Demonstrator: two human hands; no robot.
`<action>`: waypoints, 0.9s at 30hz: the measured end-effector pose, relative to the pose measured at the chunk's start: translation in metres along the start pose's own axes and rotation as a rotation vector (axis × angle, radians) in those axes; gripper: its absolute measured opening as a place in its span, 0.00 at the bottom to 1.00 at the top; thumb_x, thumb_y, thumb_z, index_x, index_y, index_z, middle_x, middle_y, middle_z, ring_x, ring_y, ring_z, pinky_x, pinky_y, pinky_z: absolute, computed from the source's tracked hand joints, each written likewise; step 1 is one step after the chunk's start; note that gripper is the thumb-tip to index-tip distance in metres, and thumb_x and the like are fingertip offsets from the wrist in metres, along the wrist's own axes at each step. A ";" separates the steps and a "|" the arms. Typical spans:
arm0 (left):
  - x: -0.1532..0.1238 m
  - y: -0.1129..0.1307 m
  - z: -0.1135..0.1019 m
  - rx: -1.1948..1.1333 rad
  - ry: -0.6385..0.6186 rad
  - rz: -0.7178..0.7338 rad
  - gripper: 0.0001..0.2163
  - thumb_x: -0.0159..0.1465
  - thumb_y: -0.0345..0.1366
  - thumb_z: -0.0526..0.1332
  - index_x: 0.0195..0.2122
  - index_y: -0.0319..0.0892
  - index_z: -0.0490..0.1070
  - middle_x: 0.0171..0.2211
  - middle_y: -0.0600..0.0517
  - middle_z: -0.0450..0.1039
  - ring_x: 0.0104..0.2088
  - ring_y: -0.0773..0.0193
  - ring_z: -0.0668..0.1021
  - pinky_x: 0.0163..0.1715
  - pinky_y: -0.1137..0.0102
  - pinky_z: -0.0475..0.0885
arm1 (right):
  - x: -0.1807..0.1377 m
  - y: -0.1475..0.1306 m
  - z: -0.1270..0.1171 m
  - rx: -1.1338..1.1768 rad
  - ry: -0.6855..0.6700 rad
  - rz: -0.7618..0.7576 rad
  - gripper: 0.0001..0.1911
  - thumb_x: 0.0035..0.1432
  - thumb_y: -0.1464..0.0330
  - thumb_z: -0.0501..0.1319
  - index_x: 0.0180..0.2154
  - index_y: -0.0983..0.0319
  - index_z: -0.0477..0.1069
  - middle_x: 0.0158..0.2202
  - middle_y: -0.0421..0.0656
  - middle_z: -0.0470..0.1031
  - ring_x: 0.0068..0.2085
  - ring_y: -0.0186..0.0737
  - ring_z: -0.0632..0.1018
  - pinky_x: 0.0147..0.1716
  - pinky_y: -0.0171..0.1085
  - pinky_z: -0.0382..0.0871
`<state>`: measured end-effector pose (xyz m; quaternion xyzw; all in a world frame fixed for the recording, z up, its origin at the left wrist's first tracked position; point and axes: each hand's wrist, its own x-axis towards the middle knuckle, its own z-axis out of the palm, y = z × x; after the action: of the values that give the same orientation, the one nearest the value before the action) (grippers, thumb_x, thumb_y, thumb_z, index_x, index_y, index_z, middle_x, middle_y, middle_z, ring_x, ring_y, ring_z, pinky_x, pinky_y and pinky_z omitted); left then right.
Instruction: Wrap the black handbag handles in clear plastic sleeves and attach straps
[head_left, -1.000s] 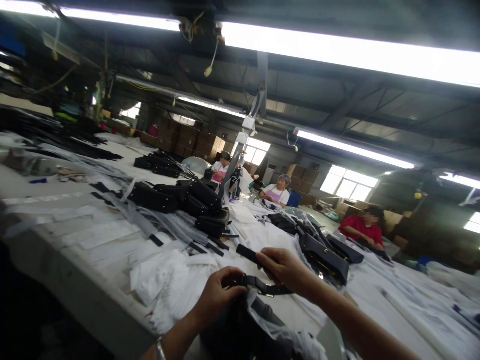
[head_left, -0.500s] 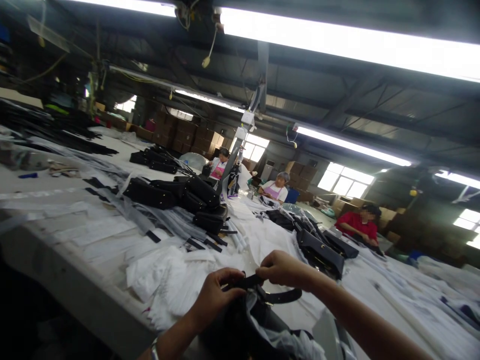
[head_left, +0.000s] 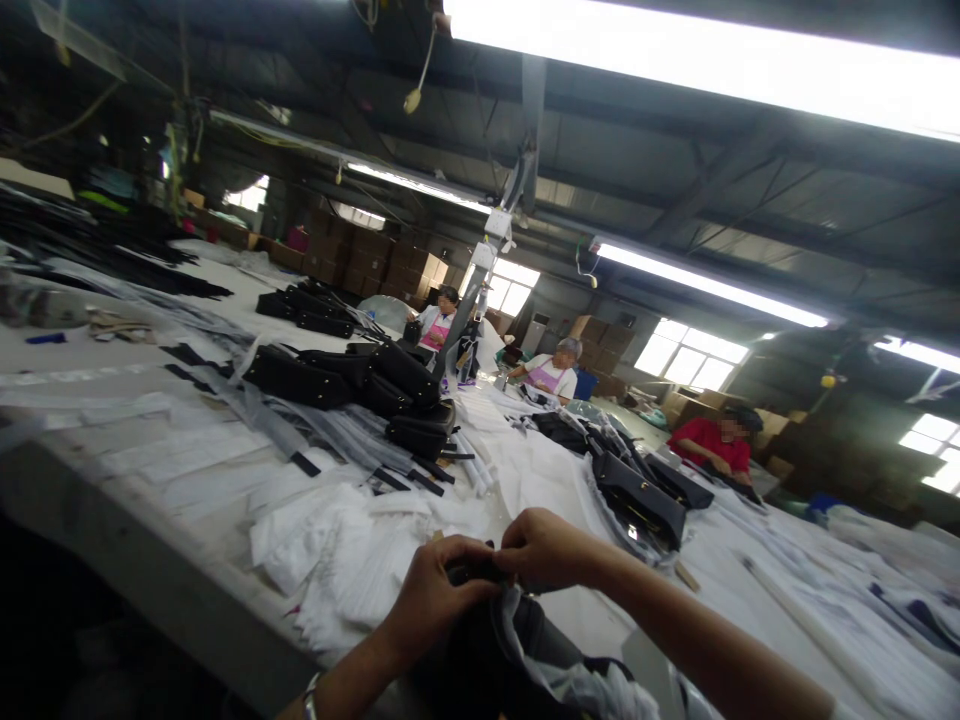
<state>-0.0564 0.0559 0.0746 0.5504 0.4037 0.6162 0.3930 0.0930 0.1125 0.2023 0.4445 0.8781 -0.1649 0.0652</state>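
Observation:
A black handbag (head_left: 474,655) is at the bottom centre, close to me, its top side showing pale wrapping (head_left: 577,685) inside. My left hand (head_left: 435,592) pinches a black strap (head_left: 471,570) above the bag, thumb below and fingers over it. Against those fingertips, my right hand (head_left: 541,548) is closed on the same strap from the other side. The fingers cover most of the strap, so its end and any buckle are hidden.
Crumpled white sheets (head_left: 330,555) lie left of my hands. Beyond are piled black bags (head_left: 345,385) with wrapped straps, and more black bags (head_left: 637,495) to the right. Co-workers sit across the table, one in a red shirt (head_left: 694,440). A grey post (head_left: 466,310) rises behind.
My right hand has moved slightly left, closer to my left hand. The loose strap tail that stuck out to the right under it no longer shows.

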 end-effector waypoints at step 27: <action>-0.031 -0.024 -0.117 -0.061 0.434 -0.357 0.23 0.42 0.45 0.76 0.38 0.41 0.76 0.40 0.47 0.81 0.48 0.50 0.79 0.48 0.64 0.74 | -0.005 0.004 0.002 -0.279 0.213 -0.191 0.15 0.47 0.62 0.70 0.39 0.56 0.79 0.29 0.43 0.79 0.37 0.48 0.77 0.30 0.37 0.58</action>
<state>-0.1691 0.0281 0.0334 0.3137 0.5503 0.6524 0.4160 0.0994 0.1101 0.2012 0.3609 0.9325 0.0009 0.0170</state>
